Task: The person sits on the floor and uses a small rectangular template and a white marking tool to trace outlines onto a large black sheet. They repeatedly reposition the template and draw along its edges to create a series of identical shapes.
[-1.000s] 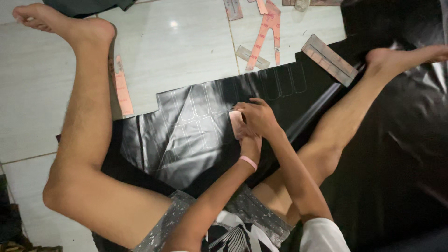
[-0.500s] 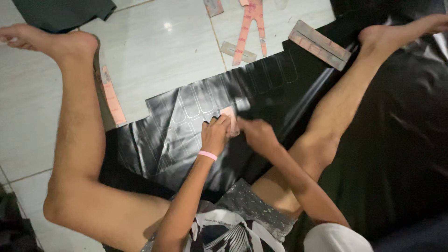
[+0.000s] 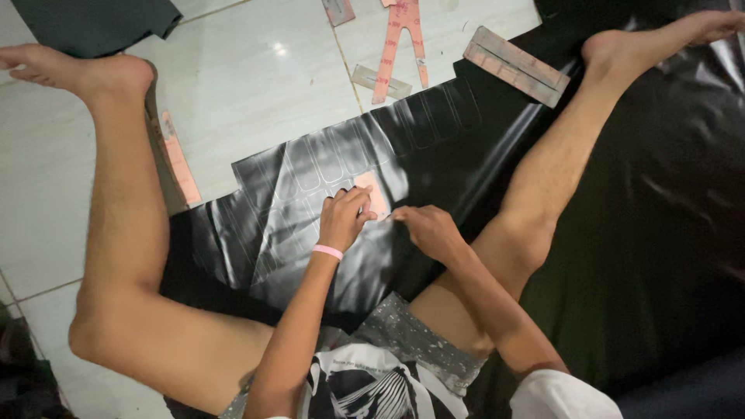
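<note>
Head view: hands [image 3: 345, 219] pin pink template [image 3: 373, 194] onto black sheet [image 3: 434, 147].

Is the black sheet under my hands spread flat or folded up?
Spread flat: the black sheet lies open on the floor under both legs, traced outlines visible, left hand pressing a pink template on it.

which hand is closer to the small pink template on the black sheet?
Left. The left hand rests on the pink template, fingers pressing on it. The right hand sits just to its right on the black sheet, fingertips pointing toward the template's lower edge.

no packages, labels, signs or screens in view
</note>
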